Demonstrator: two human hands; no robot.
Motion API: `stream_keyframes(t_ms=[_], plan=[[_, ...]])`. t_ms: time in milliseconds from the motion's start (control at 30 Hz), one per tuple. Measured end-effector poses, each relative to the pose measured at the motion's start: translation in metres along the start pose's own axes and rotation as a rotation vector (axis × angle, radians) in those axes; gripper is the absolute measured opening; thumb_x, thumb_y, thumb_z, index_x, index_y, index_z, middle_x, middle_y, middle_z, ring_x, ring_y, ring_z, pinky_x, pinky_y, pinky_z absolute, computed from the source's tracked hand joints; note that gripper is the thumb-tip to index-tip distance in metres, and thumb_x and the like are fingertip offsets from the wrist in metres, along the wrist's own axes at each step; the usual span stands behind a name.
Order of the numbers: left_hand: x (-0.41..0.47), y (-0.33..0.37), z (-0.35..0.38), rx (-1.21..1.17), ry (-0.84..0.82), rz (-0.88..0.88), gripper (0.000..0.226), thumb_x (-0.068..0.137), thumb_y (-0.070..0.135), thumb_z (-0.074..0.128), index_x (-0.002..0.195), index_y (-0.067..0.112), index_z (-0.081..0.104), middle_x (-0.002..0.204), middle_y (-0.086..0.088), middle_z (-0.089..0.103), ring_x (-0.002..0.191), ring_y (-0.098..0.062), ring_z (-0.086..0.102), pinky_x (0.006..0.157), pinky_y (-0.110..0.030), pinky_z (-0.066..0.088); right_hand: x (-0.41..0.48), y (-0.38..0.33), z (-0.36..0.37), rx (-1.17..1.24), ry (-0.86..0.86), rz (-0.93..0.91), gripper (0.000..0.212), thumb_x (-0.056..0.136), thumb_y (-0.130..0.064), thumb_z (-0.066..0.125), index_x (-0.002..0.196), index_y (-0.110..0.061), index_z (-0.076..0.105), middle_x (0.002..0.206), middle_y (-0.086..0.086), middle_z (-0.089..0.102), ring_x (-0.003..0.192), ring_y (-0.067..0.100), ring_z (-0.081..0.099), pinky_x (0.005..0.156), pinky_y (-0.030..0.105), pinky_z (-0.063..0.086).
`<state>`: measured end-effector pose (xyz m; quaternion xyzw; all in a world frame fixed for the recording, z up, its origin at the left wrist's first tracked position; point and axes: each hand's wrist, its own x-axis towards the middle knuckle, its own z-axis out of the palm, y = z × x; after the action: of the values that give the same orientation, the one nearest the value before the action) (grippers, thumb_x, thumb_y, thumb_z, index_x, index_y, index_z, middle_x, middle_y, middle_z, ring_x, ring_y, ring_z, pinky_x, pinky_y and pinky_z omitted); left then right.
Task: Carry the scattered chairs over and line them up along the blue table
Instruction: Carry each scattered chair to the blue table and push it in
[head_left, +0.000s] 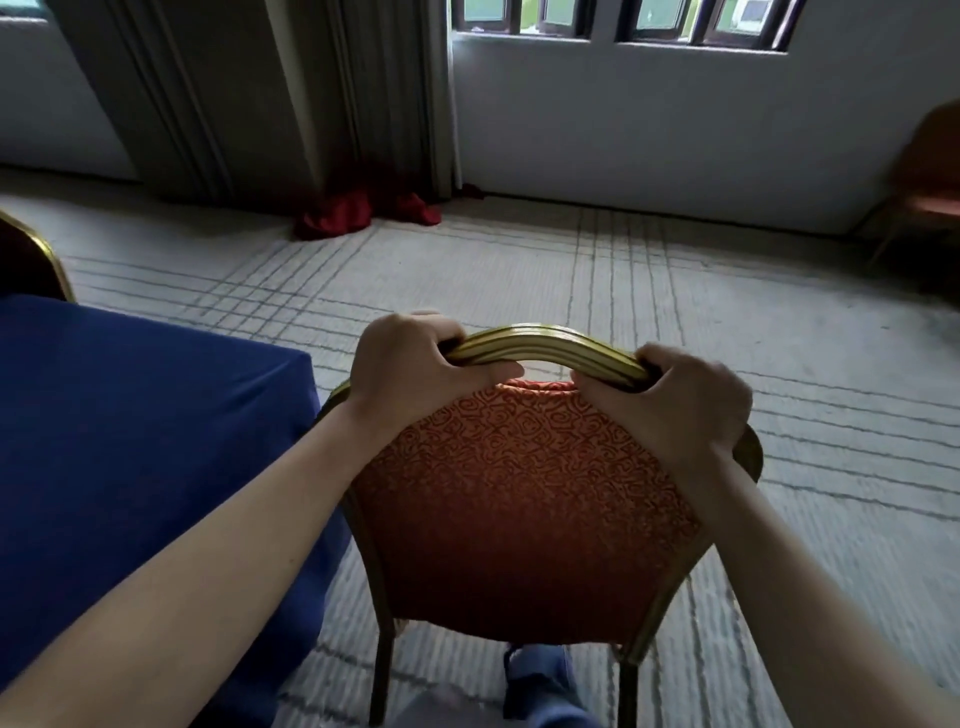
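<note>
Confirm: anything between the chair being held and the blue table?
Nothing visible. The left hand and right hand grip the chair by its top; it stands beside the corner of the blue table with nothing between them. A second chair at the table's far edge is off to the side.

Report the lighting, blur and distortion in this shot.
Head view: daylight from the high windows, room dim; wide-angle bending bows the wall base; orange chair at far right blurred; left hand, right hand and gold-framed red patterned chair sharp.
</note>
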<state>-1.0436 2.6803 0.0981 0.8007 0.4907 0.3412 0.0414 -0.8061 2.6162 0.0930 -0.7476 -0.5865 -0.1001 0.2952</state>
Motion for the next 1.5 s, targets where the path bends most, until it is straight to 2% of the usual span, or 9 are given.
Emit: stream_keyframes(t_ms=[133, 333, 533, 700, 867, 1067, 1167, 1267, 1500], plan=[[0.071, -0.034, 0.036, 0.042, 0.029, -0.071, 0.059, 0.060, 0.085, 0.057, 0.061, 0.026, 0.065, 0.055, 0.012, 0.053, 0.054, -0.002, 0.049, 0.051, -0.017, 0.030, 0.087, 0.005, 0.055, 0.004, -0.046, -0.047, 0.065, 0.058, -0.087, 0.054, 0.063, -0.023, 0.062, 0.051, -0.012, 0.054, 0.054, 0.010, 0.053, 0.052, 0.021, 0.029], [0.177, -0.079, 0.077, 0.076, 0.082, -0.208, 0.066, 0.058, 0.089, 0.053, 0.069, 0.026, 0.071, 0.065, 0.010, 0.062, 0.063, -0.005, 0.057, 0.059, -0.032, 0.047, 0.223, 0.001, 0.131, 0.097, -0.096, -0.148, 0.062, 0.059, -0.083, 0.059, 0.063, -0.021, 0.062, 0.052, -0.010, 0.055, 0.058, 0.015, 0.056, 0.059, 0.025, 0.033], [0.252, -0.135, 0.098, 0.081, 0.190, -0.311, 0.059, 0.060, 0.083, 0.060, 0.067, 0.025, 0.070, 0.063, 0.011, 0.060, 0.060, -0.005, 0.055, 0.056, -0.030, 0.045, 0.335, -0.029, 0.202, 0.179, -0.146, -0.287, 0.063, 0.060, -0.083, 0.059, 0.062, -0.020, 0.061, 0.050, -0.009, 0.056, 0.052, 0.012, 0.056, 0.053, 0.022, 0.037], [0.323, -0.203, 0.125, 0.129, 0.246, -0.398, 0.058, 0.059, 0.081, 0.063, 0.066, 0.024, 0.070, 0.062, 0.011, 0.060, 0.061, -0.005, 0.056, 0.056, -0.030, 0.045, 0.425, -0.060, 0.280, 0.244, -0.161, -0.373, 0.062, 0.058, -0.081, 0.063, 0.059, -0.019, 0.059, 0.047, -0.010, 0.052, 0.049, 0.011, 0.052, 0.051, 0.017, 0.031], [0.407, -0.290, 0.142, 0.158, 0.281, -0.453, 0.055, 0.059, 0.079, 0.066, 0.065, 0.024, 0.070, 0.063, 0.012, 0.060, 0.062, -0.004, 0.057, 0.055, -0.026, 0.043, 0.523, -0.111, 0.368, 0.291, -0.207, -0.428, 0.060, 0.058, -0.077, 0.067, 0.055, -0.019, 0.054, 0.046, -0.009, 0.049, 0.048, 0.010, 0.050, 0.048, 0.018, 0.026], [0.487, -0.374, 0.145, 0.248, 0.313, -0.511, 0.068, 0.058, 0.087, 0.055, 0.062, 0.020, 0.067, 0.061, 0.007, 0.060, 0.059, -0.007, 0.056, 0.056, -0.034, 0.045, 0.617, -0.171, 0.446, 0.341, -0.274, -0.490, 0.058, 0.057, -0.077, 0.066, 0.059, -0.019, 0.059, 0.049, -0.008, 0.054, 0.052, 0.011, 0.053, 0.050, 0.019, 0.029], [0.518, -0.410, 0.141, 0.286, 0.376, -0.554, 0.063, 0.059, 0.083, 0.060, 0.060, 0.020, 0.065, 0.057, 0.011, 0.055, 0.058, -0.005, 0.053, 0.053, -0.027, 0.042, 0.662, -0.209, 0.483, 0.389, -0.294, -0.548, 0.057, 0.056, -0.077, 0.068, 0.059, -0.021, 0.058, 0.049, -0.009, 0.052, 0.052, 0.010, 0.051, 0.049, 0.018, 0.027], [0.541, -0.449, 0.138, 0.356, 0.432, -0.615, 0.063, 0.061, 0.081, 0.063, 0.057, 0.018, 0.062, 0.056, 0.008, 0.054, 0.056, -0.007, 0.052, 0.052, -0.031, 0.042, 0.701, -0.253, 0.521, 0.445, -0.334, -0.633, 0.052, 0.056, -0.074, 0.070, 0.057, -0.024, 0.055, 0.049, -0.012, 0.050, 0.052, 0.009, 0.049, 0.050, 0.019, 0.025], [0.586, -0.528, 0.134, 0.545, 0.571, -0.797, 0.069, 0.062, 0.084, 0.058, 0.057, 0.015, 0.063, 0.057, 0.002, 0.058, 0.056, -0.014, 0.056, 0.053, -0.036, 0.044, 0.779, -0.358, 0.617, 0.559, -0.402, -0.870, 0.057, 0.052, -0.077, 0.063, 0.060, -0.022, 0.059, 0.052, -0.008, 0.056, 0.056, 0.011, 0.056, 0.055, 0.029, 0.045]])
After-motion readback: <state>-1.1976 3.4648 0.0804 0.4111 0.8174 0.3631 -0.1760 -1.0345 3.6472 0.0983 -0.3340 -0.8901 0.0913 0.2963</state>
